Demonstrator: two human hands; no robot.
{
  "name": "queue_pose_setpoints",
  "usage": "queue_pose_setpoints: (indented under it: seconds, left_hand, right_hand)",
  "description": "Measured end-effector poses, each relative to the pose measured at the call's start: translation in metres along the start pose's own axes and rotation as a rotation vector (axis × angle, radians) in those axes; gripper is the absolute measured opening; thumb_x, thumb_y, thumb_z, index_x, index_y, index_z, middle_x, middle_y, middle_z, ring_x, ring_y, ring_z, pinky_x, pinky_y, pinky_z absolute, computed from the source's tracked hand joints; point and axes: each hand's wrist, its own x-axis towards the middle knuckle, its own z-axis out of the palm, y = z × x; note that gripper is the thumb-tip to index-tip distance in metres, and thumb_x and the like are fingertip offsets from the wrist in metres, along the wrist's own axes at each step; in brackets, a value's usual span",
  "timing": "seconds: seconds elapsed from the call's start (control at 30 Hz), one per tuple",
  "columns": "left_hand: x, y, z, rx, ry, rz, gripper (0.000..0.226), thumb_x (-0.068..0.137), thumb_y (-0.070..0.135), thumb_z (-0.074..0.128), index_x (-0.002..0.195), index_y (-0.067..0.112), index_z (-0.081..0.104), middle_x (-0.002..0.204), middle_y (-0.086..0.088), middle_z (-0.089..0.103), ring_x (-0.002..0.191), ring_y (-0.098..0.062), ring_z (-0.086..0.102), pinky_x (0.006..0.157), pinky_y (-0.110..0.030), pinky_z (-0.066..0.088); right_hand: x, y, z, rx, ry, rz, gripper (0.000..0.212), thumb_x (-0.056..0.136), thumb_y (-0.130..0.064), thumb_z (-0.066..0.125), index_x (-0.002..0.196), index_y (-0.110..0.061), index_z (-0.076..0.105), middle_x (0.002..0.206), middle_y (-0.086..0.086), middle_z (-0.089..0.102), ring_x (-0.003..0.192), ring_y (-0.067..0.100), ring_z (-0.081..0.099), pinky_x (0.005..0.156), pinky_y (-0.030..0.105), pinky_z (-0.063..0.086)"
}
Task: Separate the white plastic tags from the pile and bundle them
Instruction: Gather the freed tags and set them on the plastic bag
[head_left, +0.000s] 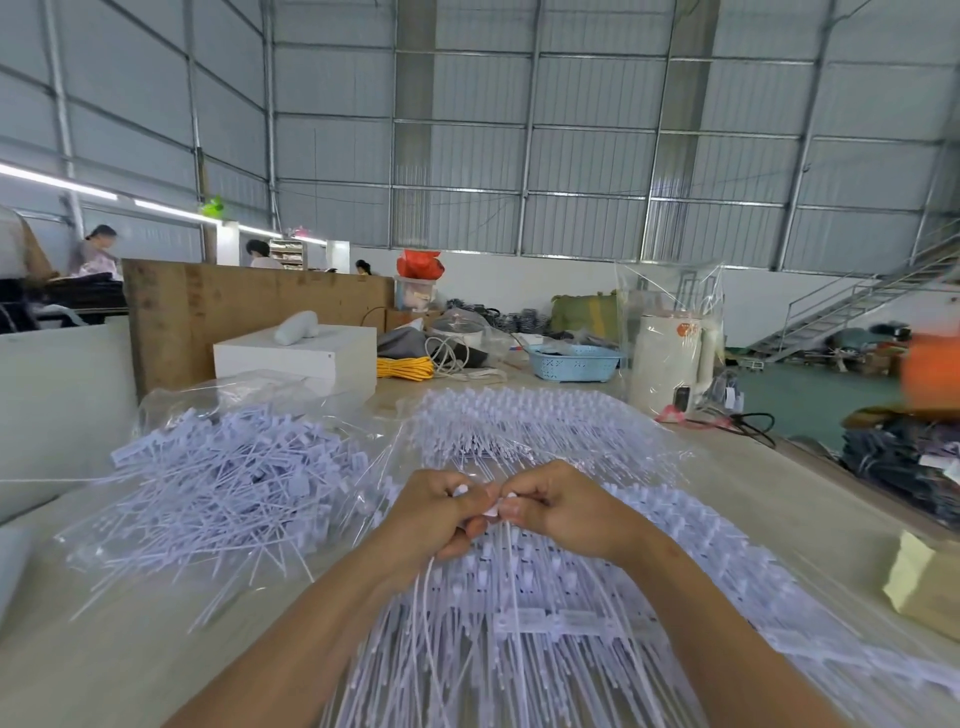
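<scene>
Left hand and right hand pinch white tags; orange kettle label unreadable, apparently blurred.

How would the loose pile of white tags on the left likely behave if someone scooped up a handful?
The loose pile of tags would probably come up tangled, since its thin stems cross every way. Each stem looks slender and likely bends; those hanging below the left hand and right hand curve. The clear plastic sheet underneath may slide.
</scene>
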Motion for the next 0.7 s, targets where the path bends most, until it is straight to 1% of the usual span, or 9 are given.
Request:
queue_pose_setpoints:
  seconds: [0.1,0.17,0.27,0.33,0.4,0.5,0.57,0.63,0.7]
  left_hand:
    - [0.0,0.0,-0.005,0.038,-0.079,-0.04,0.025,0.087,0.013,0.064,0.065,0.004,0.056,0.045,-0.005,0.045,0.027,-0.007,0.025,0.034,-0.012,0.017]
    - [-0.001,0.003,-0.01,0.025,-0.145,-0.075,0.024,0.081,0.019,0.067,0.062,0.009,0.059,0.043,-0.003,0.043,0.027,-0.007,0.023,0.034,-0.012,0.016]
    - [0.0,0.008,-0.014,-0.192,-0.219,-0.115,0.025,0.073,0.024,0.066,0.049,0.018,0.058,0.042,0.0,0.041,0.024,-0.006,0.024,0.031,-0.009,0.015]
    - [0.004,0.009,-0.012,-0.346,-0.147,-0.13,0.025,0.078,0.022,0.063,0.056,0.014,0.058,0.042,-0.001,0.044,0.023,-0.007,0.028,0.029,-0.011,0.019]
    - [0.009,0.005,-0.008,-0.394,0.012,-0.138,0.021,0.089,0.016,0.058,0.07,0.006,0.059,0.047,-0.005,0.053,0.027,-0.009,0.039,0.029,-0.013,0.031]
    - [0.011,-0.002,-0.003,-0.379,0.164,-0.114,0.012,0.093,0.003,0.053,0.095,-0.002,0.064,0.071,-0.012,0.069,0.042,-0.012,0.058,0.038,-0.015,0.045]
    - [0.011,-0.002,-0.004,-0.446,0.19,-0.097,0.019,0.092,-0.007,0.049,0.101,0.002,0.063,0.079,-0.014,0.069,0.043,-0.012,0.057,0.036,-0.014,0.043]
    - [0.014,0.001,-0.011,-0.63,0.175,-0.111,0.029,0.091,-0.014,0.04,0.101,0.003,0.06,0.075,-0.012,0.063,0.038,-0.008,0.049,0.029,-0.011,0.033]
    - [0.018,0.009,-0.021,-0.982,0.038,-0.157,0.028,0.08,-0.02,0.048,0.098,-0.001,0.058,0.071,-0.01,0.057,0.034,-0.006,0.043,0.026,-0.01,0.027]
  right_hand:
    - [-0.002,-0.001,-0.004,-0.052,-0.059,-0.009,0.019,0.092,-0.005,0.057,0.086,0.009,0.068,0.066,0.029,0.055,0.062,0.016,0.042,0.063,0.027,0.033]
    - [-0.001,-0.002,-0.007,-0.112,-0.074,0.003,0.019,0.092,-0.006,0.058,0.088,0.009,0.068,0.076,0.031,0.06,0.066,0.016,0.046,0.066,0.027,0.036]
    - [-0.003,0.002,-0.02,-0.182,0.023,0.028,0.017,0.091,-0.011,0.06,0.09,-0.001,0.072,0.085,0.017,0.07,0.07,0.016,0.06,0.068,0.023,0.044]
    - [-0.005,0.006,-0.027,-0.218,0.164,0.029,0.02,0.093,-0.016,0.058,0.09,-0.001,0.071,0.088,0.016,0.07,0.08,0.025,0.064,0.075,0.029,0.048]
    - [-0.005,0.004,-0.026,-0.243,0.286,0.002,0.02,0.094,-0.02,0.056,0.087,-0.006,0.069,0.083,0.013,0.069,0.08,0.028,0.063,0.077,0.037,0.049]
    - [-0.002,-0.004,-0.015,-0.389,0.271,-0.08,0.019,0.095,-0.031,0.053,0.088,-0.017,0.063,0.075,0.0,0.063,0.074,0.021,0.058,0.072,0.036,0.047]
    - [-0.001,-0.008,-0.011,-0.467,0.265,-0.092,0.021,0.094,-0.039,0.051,0.097,-0.021,0.063,0.076,-0.004,0.063,0.076,0.019,0.06,0.071,0.033,0.048]
    - [0.0,-0.012,-0.011,-0.346,0.292,-0.072,0.02,0.093,-0.038,0.054,0.097,-0.021,0.064,0.08,-0.005,0.065,0.08,0.017,0.062,0.075,0.034,0.05]
    - [-0.001,-0.016,-0.012,-0.126,0.328,-0.065,0.016,0.092,-0.03,0.058,0.09,-0.017,0.067,0.074,-0.011,0.065,0.075,0.005,0.061,0.071,0.029,0.05]
